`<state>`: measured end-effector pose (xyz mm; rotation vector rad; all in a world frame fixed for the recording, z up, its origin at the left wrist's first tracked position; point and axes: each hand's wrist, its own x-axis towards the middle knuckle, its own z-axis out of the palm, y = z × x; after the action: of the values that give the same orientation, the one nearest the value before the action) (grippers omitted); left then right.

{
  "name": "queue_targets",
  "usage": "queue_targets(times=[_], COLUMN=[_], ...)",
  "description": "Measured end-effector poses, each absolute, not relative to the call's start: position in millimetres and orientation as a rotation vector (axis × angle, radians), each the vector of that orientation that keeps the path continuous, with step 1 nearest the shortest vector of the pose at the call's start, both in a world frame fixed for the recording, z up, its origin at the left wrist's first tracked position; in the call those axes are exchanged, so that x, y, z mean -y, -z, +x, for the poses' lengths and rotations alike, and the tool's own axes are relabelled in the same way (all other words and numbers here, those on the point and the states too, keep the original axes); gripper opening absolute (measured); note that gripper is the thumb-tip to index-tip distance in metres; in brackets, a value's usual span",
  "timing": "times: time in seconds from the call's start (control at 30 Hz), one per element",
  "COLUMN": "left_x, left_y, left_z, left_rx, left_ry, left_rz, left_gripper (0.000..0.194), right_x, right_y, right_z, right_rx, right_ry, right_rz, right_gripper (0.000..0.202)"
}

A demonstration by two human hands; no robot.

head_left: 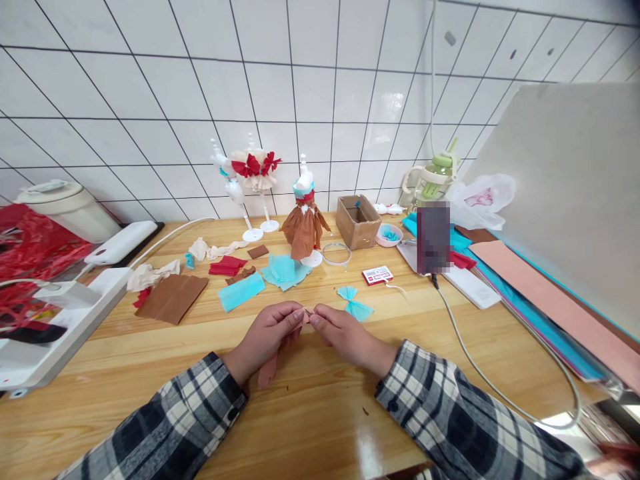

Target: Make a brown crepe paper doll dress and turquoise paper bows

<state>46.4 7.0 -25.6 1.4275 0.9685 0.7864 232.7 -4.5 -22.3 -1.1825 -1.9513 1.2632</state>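
Note:
Both of my hands meet above the near middle of the wooden table. My left hand (275, 329) is closed on a strip of pink crepe paper (268, 373), whose loose end hangs below the palm. My right hand (345, 331) pinches the strip's other end, thumb to thumb with the left. Just past my right hand lies a turquoise paper bow (355, 304). Ahead of my left hand is a flat turquoise paper rectangle (241, 292). A small dress form (303, 220) in a brown paper skirt stands farther back.
Two more dress forms (260, 181) stand near the tiled wall. A cardboard box (359, 230), wire ring (337, 254) and small labelled box (377, 275) sit mid-table. A power strip (65, 333) is at left; a cable (470, 370) and stacked paper sheets (545, 287) are at right.

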Motion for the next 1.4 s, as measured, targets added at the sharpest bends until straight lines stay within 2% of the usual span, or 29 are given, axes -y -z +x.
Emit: queue_targets(times=[0.67, 1.23, 1.4], left_x=[-7.1, -8.9, -6.6], left_y=[23.1, 23.3, 20.3], left_z=[47.1, 50.7, 52.4], left_rx=[-0.983, -0.997, -1.019], left_ry=[-0.723, -0.719, -0.689], left_rz=[1.464, 1.395, 1.456], left_gripper=[0.034, 0.034, 0.034], right_x=[6.7, 1.8, -0.1], right_y=[24.5, 23.2, 23.6], right_z=[230.2, 232.5, 232.1], right_rx=[1.885, 1.817, 1.799], right_ry=[-1.323, -1.054, -0.975], right_rz=[-1.157, -1.355, -1.390], right_gripper=[0.034, 0.028, 0.018])
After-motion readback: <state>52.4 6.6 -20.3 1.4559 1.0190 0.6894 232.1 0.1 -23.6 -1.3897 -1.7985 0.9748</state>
